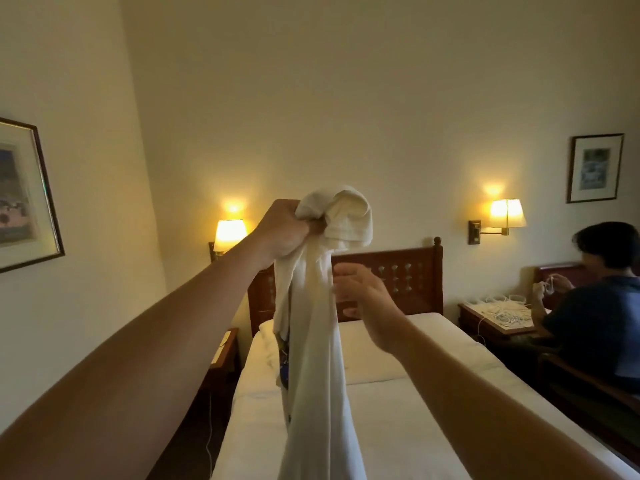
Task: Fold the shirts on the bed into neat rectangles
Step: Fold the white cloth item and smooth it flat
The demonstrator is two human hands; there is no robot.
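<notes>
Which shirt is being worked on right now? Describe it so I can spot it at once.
Start at the bed with its wooden headboard. Above it the left hand grips a bunched white shirt, which hangs in a long drape. It is the only cloth held up; the open right hand is beside it.

dim warm room, 2 glowing wall lamps (230,231), soft blur, wide-angle edge distortion

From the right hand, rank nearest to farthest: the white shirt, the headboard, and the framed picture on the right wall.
From the right hand:
1. White shirt, just left of its fingertips, held up by the left hand.
2. Headboard, behind it.
3. Framed picture, far right wall.
</notes>
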